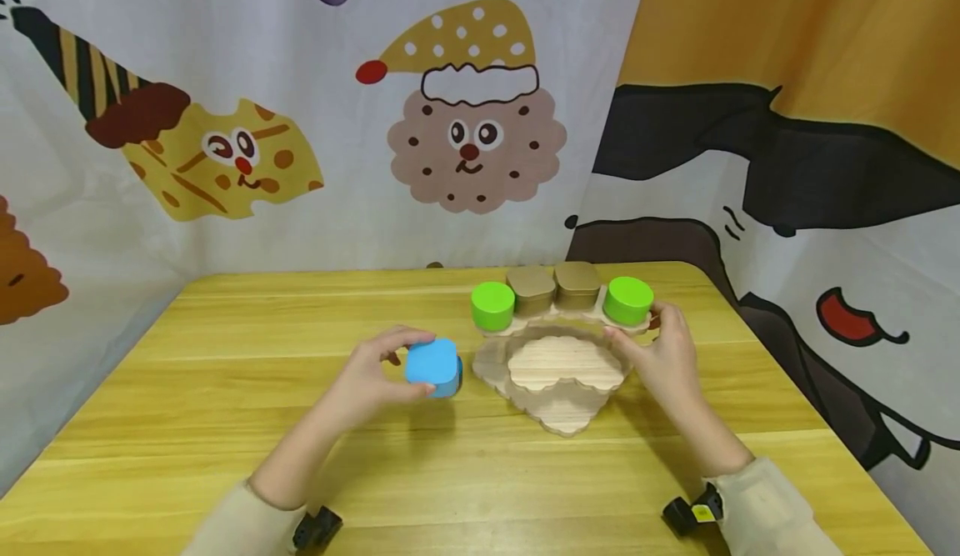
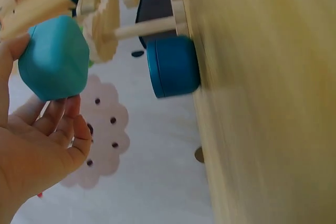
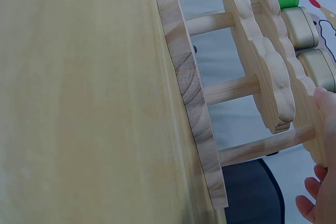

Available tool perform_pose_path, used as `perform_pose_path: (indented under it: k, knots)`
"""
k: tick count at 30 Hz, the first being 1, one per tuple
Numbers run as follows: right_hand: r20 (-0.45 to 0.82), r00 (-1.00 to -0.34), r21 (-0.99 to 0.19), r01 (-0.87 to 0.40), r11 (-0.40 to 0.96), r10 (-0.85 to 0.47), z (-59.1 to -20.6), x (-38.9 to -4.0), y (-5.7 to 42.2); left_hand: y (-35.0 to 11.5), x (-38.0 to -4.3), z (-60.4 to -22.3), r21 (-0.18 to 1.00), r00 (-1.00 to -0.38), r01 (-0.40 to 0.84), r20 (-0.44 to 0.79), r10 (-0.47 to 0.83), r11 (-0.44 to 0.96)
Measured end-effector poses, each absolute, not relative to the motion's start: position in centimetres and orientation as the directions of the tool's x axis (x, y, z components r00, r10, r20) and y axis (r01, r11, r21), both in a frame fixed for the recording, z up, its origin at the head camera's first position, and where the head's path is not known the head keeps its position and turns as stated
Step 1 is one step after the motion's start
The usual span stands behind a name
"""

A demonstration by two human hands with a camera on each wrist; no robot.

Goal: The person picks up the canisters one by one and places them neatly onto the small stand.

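Observation:
A blue rounded-square tin [image 1: 432, 365] is held in the air by my left hand [image 1: 378, 368], thumb on the near side and fingers on the far side. The left wrist view shows the same tin [image 2: 55, 59] above the table. My right hand [image 1: 670, 354] grips the right end of the top shelf of a tiered wooden stand [image 1: 566, 364], thumb in front. On that shelf sit a green round tin [image 1: 492, 306] at the left, two gold rounded-square tins [image 1: 531, 289], and another green round tin [image 1: 628, 301] beside the right hand.
A second, darker blue tin [image 2: 174, 66] stands on the table beside the stand's base, mostly hidden in the head view. The wooden table [image 1: 247, 331] meets a cartoon-print curtain [image 1: 285, 22] at the back. Wooden posts [image 3: 231, 90] join the stand's tiers.

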State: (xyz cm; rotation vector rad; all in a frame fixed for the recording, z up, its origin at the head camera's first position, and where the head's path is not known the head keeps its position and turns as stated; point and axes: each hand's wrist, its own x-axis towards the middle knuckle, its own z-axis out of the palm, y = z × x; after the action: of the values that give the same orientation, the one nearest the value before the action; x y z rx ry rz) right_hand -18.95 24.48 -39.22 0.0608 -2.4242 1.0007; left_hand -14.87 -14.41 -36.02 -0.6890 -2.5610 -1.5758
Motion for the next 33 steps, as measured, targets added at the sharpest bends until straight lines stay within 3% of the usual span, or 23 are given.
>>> perform_pose_path:
  k: [10, 19, 33]
  knots:
    - [0.461, -0.874, -0.657, -0.220, 0.721, 0.154, -39.0, -18.8, 24.5, -11.3, -14.0, -35.5, 0.815, -0.865, 0.457, 0.313, 0.393, 0.357]
    - [0.458, -0.875, -0.663, -0.220, 0.716, 0.156, -39.0, -18.9, 24.5, -8.8, -14.3, -34.4, 0.858, -0.873, 0.405, 0.262, 0.411, 0.315]
    - [0.439, -0.884, -0.678, -0.207, 0.706, 0.163, -38.9, -18.8, 24.5, -4.4, -14.5, -33.8, 0.857, -0.844, 0.427, 0.263, 0.468, 0.288]
